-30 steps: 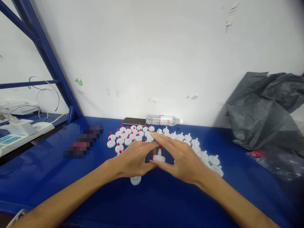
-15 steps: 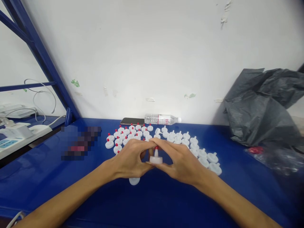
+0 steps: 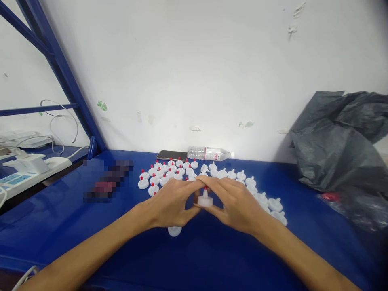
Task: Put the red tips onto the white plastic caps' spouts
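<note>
My left hand (image 3: 171, 204) and my right hand (image 3: 235, 204) meet over the blue table (image 3: 212, 254), both pinching one white nozzle cap with a red tip (image 3: 205, 199) between fingers and thumbs. Behind the hands lie several white caps with red tips (image 3: 165, 171) on the left and several plain white caps (image 3: 257, 196) trailing to the right. One more white cap (image 3: 175, 230) lies under my left wrist.
A phone (image 3: 171, 154) and a lying water bottle (image 3: 210, 153) rest against the white wall. A dark plastic bag (image 3: 339, 145) fills the right side, a clear bag with red parts (image 3: 348, 202) below it. Blue shelf frame (image 3: 60, 68) and power strips (image 3: 21, 178) stand left.
The fingers of both hands have curled from stretched over the cap to a pinch on it. The cap stays between them at about the same spot.
</note>
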`<state>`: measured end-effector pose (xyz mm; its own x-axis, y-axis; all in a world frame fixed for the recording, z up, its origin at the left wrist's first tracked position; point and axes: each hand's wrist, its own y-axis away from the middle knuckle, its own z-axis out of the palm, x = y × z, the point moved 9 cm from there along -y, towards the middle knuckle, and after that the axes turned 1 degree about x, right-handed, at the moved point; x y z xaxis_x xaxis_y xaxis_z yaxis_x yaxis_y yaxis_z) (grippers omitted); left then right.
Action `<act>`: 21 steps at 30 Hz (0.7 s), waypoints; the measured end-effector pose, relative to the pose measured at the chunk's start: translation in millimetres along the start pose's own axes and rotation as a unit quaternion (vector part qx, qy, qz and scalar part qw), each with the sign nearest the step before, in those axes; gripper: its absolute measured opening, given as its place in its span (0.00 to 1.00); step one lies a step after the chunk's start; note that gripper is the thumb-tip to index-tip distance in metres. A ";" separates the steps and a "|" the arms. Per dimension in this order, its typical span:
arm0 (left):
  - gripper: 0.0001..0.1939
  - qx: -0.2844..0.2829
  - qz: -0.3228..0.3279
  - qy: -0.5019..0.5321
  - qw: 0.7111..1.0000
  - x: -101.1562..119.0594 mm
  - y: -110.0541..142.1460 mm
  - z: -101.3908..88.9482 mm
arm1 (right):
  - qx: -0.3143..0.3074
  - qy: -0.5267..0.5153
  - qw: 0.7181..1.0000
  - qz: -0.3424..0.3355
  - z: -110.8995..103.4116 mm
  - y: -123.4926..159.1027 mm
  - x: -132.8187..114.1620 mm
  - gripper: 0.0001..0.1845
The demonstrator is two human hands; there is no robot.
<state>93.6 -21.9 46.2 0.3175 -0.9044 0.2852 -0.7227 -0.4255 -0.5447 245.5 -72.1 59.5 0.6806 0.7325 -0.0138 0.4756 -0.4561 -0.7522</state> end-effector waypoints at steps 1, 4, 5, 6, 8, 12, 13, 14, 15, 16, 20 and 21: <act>0.12 -0.002 0.005 -0.005 1.000 -0.4 0.3 0.4 | 0.000 0.015 1.000 -0.009 -1.0 -0.9 -0.8 0.26; 0.18 -0.011 0.031 0.007 0.999 0.0 0.5 0.6 | 0.001 0.040 0.999 -0.025 -2.7 -2.4 -1.4 0.28; 0.19 -0.014 0.038 0.015 0.999 0.4 0.3 0.3 | 0.002 0.044 0.999 -0.027 -2.7 -2.5 -1.1 0.29; 0.17 -0.012 0.040 0.020 0.999 0.4 -0.1 -0.6 | 0.001 0.047 0.999 -0.028 -2.3 -2.5 -0.5 0.31; 0.11 0.004 0.038 0.020 0.999 0.2 -1.6 -4.2 | 0.000 0.051 0.998 -0.026 -0.8 -2.1 0.9 0.33; 0.15 0.050 0.045 0.006 0.998 -0.8 -5.6 -12.8 | -0.002 0.058 0.998 -0.015 2.3 -1.3 4.8 0.32; 0.15 0.068 0.042 -0.002 0.997 -4.0 -6.5 -17.0 | -0.002 0.062 0.998 -0.009 2.7 -0.9 6.2 0.32; 0.14 0.092 0.032 -0.016 0.995 -9.7 -7.2 -23.1 | -0.002 0.066 0.998 -0.002 3.0 -0.5 7.9 0.32; 0.14 0.124 0.016 -0.037 0.992 -17.6 -7.3 -31.6 | -0.002 0.072 0.997 0.008 3.2 -0.1 10.0 0.32; 0.14 0.156 -0.007 -0.062 0.986 -27.5 -6.6 -41.8 | -0.001 0.078 0.997 0.017 3.0 0.4 12.1 0.32; 0.16 0.226 -0.143 -0.172 0.948 -78.0 0.0 -84.1 | 0.016 0.102 0.994 0.048 -0.2 1.7 18.2 0.27; 0.17 0.216 -0.194 -0.197 0.937 -93.0 2.2 -91.8 | 0.017 0.100 0.994 0.049 -0.4 1.4 18.4 0.25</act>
<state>6.1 64.4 90.9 0.7682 -0.5851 0.2598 -0.2184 -0.6210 -0.7528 258.9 -59.4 58.4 0.8214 0.5689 0.0408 0.3848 -0.5000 -0.7758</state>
